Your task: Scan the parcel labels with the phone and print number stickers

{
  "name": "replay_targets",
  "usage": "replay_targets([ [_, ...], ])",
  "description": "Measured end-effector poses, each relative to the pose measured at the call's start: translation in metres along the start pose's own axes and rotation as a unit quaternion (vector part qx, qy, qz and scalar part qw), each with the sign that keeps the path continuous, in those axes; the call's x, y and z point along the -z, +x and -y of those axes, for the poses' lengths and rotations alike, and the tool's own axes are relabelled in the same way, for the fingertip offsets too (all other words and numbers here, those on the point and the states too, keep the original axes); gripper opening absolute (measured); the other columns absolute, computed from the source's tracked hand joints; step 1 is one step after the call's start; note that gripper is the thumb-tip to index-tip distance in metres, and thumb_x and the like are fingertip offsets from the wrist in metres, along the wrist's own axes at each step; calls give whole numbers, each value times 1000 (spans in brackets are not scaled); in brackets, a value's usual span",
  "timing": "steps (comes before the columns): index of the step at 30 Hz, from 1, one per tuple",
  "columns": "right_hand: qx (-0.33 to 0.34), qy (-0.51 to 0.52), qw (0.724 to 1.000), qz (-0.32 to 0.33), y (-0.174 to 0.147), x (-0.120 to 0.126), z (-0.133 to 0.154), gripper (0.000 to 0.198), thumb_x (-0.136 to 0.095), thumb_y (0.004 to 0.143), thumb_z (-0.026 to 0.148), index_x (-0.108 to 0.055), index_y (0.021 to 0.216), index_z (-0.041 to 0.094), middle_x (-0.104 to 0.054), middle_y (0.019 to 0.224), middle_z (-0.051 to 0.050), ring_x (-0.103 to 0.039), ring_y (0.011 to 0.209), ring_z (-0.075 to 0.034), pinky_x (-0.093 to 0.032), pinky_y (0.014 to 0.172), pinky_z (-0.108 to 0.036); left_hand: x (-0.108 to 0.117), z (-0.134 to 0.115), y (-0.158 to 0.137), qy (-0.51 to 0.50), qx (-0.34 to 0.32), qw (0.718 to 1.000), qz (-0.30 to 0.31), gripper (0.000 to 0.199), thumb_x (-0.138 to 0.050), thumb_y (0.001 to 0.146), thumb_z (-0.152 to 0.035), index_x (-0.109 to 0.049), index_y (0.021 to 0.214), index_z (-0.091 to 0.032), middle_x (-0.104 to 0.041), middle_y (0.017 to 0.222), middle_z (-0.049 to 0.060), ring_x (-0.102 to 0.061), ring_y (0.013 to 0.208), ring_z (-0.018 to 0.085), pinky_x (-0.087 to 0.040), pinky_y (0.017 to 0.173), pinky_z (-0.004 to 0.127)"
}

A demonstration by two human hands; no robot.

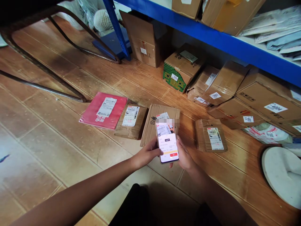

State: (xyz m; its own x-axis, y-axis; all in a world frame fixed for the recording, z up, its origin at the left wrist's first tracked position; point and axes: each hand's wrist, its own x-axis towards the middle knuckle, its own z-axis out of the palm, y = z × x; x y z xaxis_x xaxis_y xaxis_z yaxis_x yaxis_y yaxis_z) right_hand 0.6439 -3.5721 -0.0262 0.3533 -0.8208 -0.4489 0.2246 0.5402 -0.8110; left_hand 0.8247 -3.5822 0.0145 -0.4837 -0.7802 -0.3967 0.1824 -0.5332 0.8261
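Between both hands I hold a smartphone [167, 146], its lit screen showing a label picture above some text and a red button. My left hand [149, 153] grips the left edge, thumb over the lower screen. My right hand [184, 154] closes on the right edge. Beneath and beyond the phone lies a flat cardboard parcel [150, 121], its label partly covered. To its left are a brown taped parcel [122, 131] and a pink mailer [94, 110], both labelled. A smaller cardboard parcel [202, 138] with a label rests to the right.
Numbered cartons [199, 78] line the floor under a blue shelf [211, 34], which bears more boxes and stacked mailers [270, 28]. An open carton [143, 40] stands by the shelf leg. Metal chair legs [44, 69] occupy the upper left. A round white object [282, 172] is at right.
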Motion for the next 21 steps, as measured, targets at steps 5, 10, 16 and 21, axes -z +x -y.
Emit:
replay_targets([
  [5, 8, 10, 999, 33, 0, 2, 2, 52, -47, 91, 56, -38, 133, 26, -67, 102, -9, -65, 60, -16, -52, 33, -21, 2, 3, -1, -10, 1, 1000, 7, 51, -64, 71, -23, -47, 119, -15, -69, 100, 7, -63, 81, 20, -47, 68, 31],
  [10, 14, 34, 990, 139, -4, 8, 10, 64, -66, 80, 29, -34, 135, 31, -66, 110, -5, -66, 69, -16, -57, 41, -23, 2, 1, -6, -5, 4, 1000, -10, 50, -66, 69, -17, -51, 117, -16, -68, 103, 5, -61, 90, 20, -47, 76, 32],
  [16, 16, 12, 982, 189, -10, 13, 17, 79, -65, 76, 16, -25, 142, 34, -64, 118, -5, -67, 83, -18, -60, 52, -26, -1, -3, -11, -9, -7, 1000, -6, 51, -67, 69, -18, -52, 118, -18, -68, 108, 5, -59, 96, 21, -46, 83, 35],
  [21, 20, 0, 980, 197, -11, 12, 19, 81, -64, 76, 13, -23, 144, 33, -64, 118, -5, -66, 83, -18, -61, 55, -27, 0, -2, -11, -8, -10, 1000, -8, 48, -67, 68, -18, -54, 114, -18, -68, 105, 4, -58, 95, 21, -45, 84, 36],
])
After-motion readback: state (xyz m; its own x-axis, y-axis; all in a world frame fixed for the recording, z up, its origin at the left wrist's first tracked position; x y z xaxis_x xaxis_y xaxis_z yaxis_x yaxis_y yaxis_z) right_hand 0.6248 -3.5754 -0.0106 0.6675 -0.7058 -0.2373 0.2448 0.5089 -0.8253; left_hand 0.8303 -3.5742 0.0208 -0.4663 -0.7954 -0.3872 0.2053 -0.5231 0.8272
